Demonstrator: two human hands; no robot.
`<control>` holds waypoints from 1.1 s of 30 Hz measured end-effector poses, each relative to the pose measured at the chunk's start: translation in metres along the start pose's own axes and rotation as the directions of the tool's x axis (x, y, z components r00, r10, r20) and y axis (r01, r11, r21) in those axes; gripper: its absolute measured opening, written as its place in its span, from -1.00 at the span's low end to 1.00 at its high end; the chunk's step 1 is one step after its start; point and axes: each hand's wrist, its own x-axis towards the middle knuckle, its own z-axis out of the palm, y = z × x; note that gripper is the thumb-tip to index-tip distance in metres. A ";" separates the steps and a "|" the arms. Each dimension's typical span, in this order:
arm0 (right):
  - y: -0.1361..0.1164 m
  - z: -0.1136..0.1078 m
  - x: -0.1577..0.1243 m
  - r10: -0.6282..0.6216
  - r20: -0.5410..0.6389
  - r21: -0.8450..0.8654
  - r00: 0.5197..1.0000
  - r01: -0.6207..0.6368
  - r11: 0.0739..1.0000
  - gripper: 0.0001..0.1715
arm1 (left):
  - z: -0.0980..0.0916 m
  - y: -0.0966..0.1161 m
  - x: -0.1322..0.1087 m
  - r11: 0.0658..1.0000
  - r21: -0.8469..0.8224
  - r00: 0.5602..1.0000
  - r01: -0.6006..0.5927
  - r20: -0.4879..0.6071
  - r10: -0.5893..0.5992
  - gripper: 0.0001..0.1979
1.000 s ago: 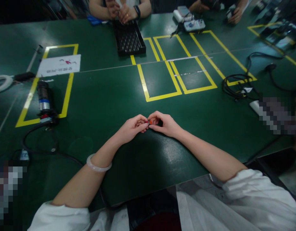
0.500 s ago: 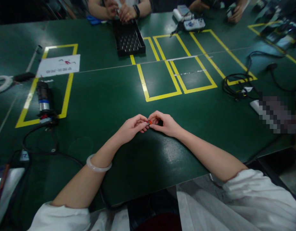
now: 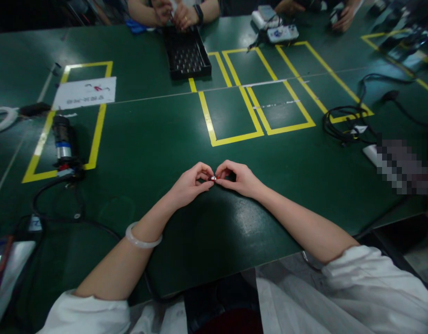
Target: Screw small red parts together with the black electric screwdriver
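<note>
Between my fingertips, close over the green table (image 3: 165, 130), is a small red part (image 3: 213, 178) with light and dark bits; its kind is too small to tell. My left hand (image 3: 192, 186) pinches it from the left with thumb and fingers. From the other side my right hand (image 3: 239, 178) has thumb and forefinger closed on it, the curled fingers leaving a gap behind the pinch. Both hands meet at the part, which they mostly hide.
Yellow tape rectangles (image 3: 238, 138) mark the table. A black tray (image 3: 189, 72) stands at the far side before a co-worker's hands (image 3: 181, 16). On the left lie a dark cylindrical tool (image 3: 63, 144) with a cable and a white sheet (image 3: 85, 93). Coiled black cable (image 3: 342, 125) lies right.
The small red part has turned between my fingers, showing a light face where orange showed before. My left fingers have lifted and shifted slightly; my right hand has hardly moved.
</note>
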 end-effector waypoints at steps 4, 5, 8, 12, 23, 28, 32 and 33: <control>0.002 -0.001 0.000 -0.019 0.005 -0.043 1.000 0.019 0.999 -0.84 | 0.000 0.000 0.001 1.000 0.007 1.000 0.003 -0.008 -0.003 -0.74; 0.003 -0.001 0.000 -0.023 0.009 -0.064 1.000 0.024 0.998 -0.83 | 0.000 0.000 0.001 1.000 0.008 1.000 0.003 -0.008 -0.003 -0.74; 0.004 -0.003 0.001 -0.037 0.024 -0.158 0.999 0.041 0.987 -0.81 | 0.000 0.001 0.000 1.000 0.016 1.000 0.002 -0.008 -0.002 -0.74; 0.003 -0.004 0.001 -0.053 0.032 -0.248 0.998 0.059 0.967 -0.84 | 0.000 -0.001 0.000 0.999 0.033 1.000 -0.010 -0.014 0.010 -0.74; 0.000 -0.004 0.001 -0.116 0.022 -0.285 0.993 0.117 0.951 -0.87 | 0.001 0.000 -0.001 0.999 0.030 0.999 -0.011 -0.035 0.012 -0.71; -0.002 -0.003 0.000 -0.120 0.043 -0.324 0.992 0.127 0.937 -0.88 | 0.001 0.001 -0.001 0.999 0.034 0.999 -0.006 -0.034 0.007 -0.70; -0.003 -0.002 0.000 -0.123 0.051 -0.352 0.991 0.133 0.926 -0.88 | 0.001 -0.001 -0.001 1.000 0.026 1.000 -0.006 -0.030 0.007 -0.70; -0.003 -0.002 0.000 -0.126 0.050 -0.358 0.991 0.136 0.924 -0.88 | 0.001 -0.001 -0.001 1.000 0.025 0.999 -0.009 -0.031 0.010 -0.70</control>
